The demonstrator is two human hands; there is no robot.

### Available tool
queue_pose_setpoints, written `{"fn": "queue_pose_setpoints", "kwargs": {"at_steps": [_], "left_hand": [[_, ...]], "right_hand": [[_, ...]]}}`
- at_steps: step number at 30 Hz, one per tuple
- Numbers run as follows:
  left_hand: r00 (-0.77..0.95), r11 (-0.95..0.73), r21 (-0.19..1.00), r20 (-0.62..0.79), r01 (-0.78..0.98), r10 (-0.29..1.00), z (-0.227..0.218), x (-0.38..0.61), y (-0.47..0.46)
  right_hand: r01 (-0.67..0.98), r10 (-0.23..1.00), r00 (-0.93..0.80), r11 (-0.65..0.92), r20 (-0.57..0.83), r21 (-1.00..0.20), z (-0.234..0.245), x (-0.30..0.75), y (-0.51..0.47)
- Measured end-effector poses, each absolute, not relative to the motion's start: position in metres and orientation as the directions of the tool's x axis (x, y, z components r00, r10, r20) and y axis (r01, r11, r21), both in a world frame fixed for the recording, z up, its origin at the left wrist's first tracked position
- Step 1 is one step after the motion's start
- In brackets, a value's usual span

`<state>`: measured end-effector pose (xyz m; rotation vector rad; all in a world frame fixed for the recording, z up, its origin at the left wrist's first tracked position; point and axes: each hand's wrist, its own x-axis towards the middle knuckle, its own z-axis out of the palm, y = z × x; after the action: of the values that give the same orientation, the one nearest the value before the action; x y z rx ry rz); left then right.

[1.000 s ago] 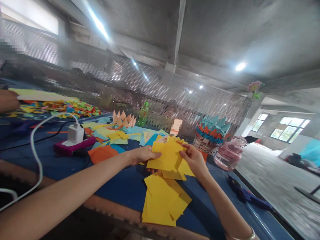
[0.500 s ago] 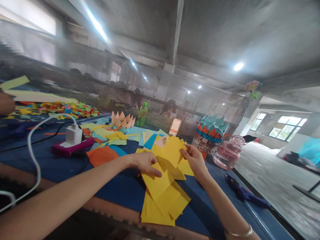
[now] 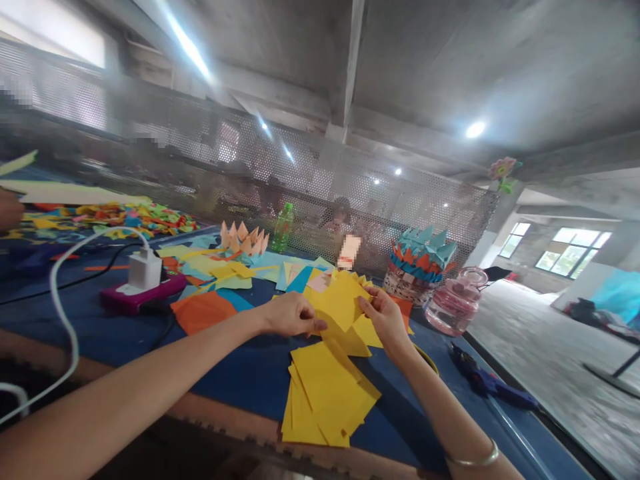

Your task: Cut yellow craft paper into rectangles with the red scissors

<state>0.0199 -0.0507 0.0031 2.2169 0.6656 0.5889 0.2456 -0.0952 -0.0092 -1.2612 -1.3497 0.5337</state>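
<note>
My right hand (image 3: 387, 320) holds a fanned bunch of yellow paper squares (image 3: 343, 303) above the blue table (image 3: 240, 377). My left hand (image 3: 293, 315) pinches the left edge of the same bunch, fingers closed on a sheet. Below both hands lies a loose pile of yellow squares (image 3: 325, 397) near the table's front edge. A thin bangle (image 3: 473, 459) sits on my right wrist.
A white charger (image 3: 144, 268) on a magenta box (image 3: 140, 297) with a white cable (image 3: 60, 313) lies left. Coloured papers (image 3: 210, 273), an orange sheet (image 3: 203, 310), a green bottle (image 3: 283, 228), a paper crown basket (image 3: 420, 263), a pink jar (image 3: 454, 303) and a blue tool (image 3: 493, 385) surround them. Another person's hand (image 3: 9, 208) is far left.
My left hand laid a yellow sheet down on the pile, then rose back to the bunch held in my right hand.
</note>
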Motion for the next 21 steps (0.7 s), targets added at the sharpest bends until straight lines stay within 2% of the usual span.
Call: {"fn": "queue_pose_setpoints", "kwargs": {"at_steps": [3,6,9,12,14,16,18,21], "left_hand": [[0.683,-0.649,0.645,0.261,0.403,0.683,0.006,0.020,-0.045],[0.564,-0.513,0.785,0.262,0.348,0.783,0.009,0.021,-0.040],[0.650,-0.345,0.916,0.137,0.204,0.747,0.007,0.023,-0.039],[0.675,-0.260,0.950,0.079,0.172,0.734,0.002,0.023,-0.035],[0.555,-0.234,0.956,0.099,0.177,0.826,0.001,0.022,-0.029],[0.406,-0.224,0.961,0.141,0.164,0.903,0.001,0.020,-0.024],[0.336,-0.213,0.962,0.146,0.172,0.930,0.002,0.018,-0.021],[0.385,-0.273,0.929,0.164,0.249,0.908,0.001,0.019,-0.022]], "right_hand": [[0.362,0.885,0.226,0.313,0.408,-0.878,-0.009,0.242,-0.098],[0.369,0.906,0.135,0.329,0.401,-0.869,-0.013,0.236,-0.098],[0.381,0.926,0.020,0.342,0.378,-0.859,-0.019,0.231,-0.097],[0.515,0.934,-0.013,0.312,0.356,-0.798,-0.021,0.230,-0.098],[0.704,0.948,0.032,0.203,0.316,-0.681,-0.020,0.234,-0.100],[0.870,0.961,0.108,0.033,0.255,-0.492,-0.018,0.238,-0.104],[0.947,0.963,0.157,-0.083,0.221,-0.310,-0.017,0.240,-0.107],[0.976,0.961,0.165,-0.126,0.221,-0.177,-0.016,0.238,-0.110]]}}
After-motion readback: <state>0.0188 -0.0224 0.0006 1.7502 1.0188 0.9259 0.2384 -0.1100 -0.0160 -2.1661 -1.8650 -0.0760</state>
